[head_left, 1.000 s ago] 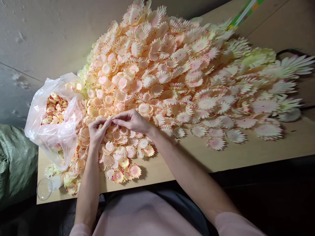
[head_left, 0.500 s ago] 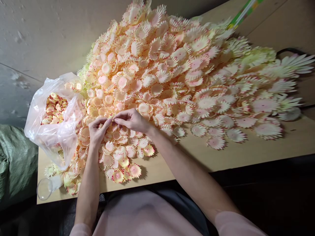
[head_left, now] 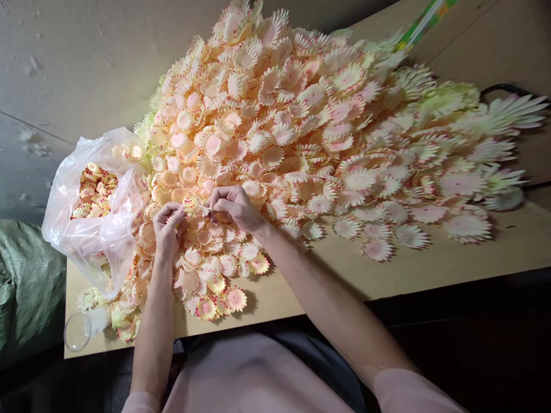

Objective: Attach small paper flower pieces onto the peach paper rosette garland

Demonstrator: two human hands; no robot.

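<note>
Fingers of my left hand (head_left: 169, 225) are bent into a pinch at the edge of a small cream petal layer (head_left: 191, 204) with red-tipped edges. On its other side, my right hand (head_left: 235, 207) is closed, with thumb and forefinger pinching a pale bit of petal at its fingertips. The exact grip is too small to see clearly. Beneath both hands spreads a big heap of artificial flower petal layers (head_left: 275, 135), cream and pink with scalloped, red-tipped edges.
A clear plastic bag (head_left: 109, 232) holding smaller petal pieces stands at the left. A transparent cup (head_left: 78, 331) lies at the table's (head_left: 301, 289) front left corner. Beside the table is a green sack (head_left: 30, 287); a green-and-white strip (head_left: 424, 26) lies at the back right.
My hands have moved apart from fingertips meeting, the left a little left and the right a little right. The small petal layer now shows between them.
</note>
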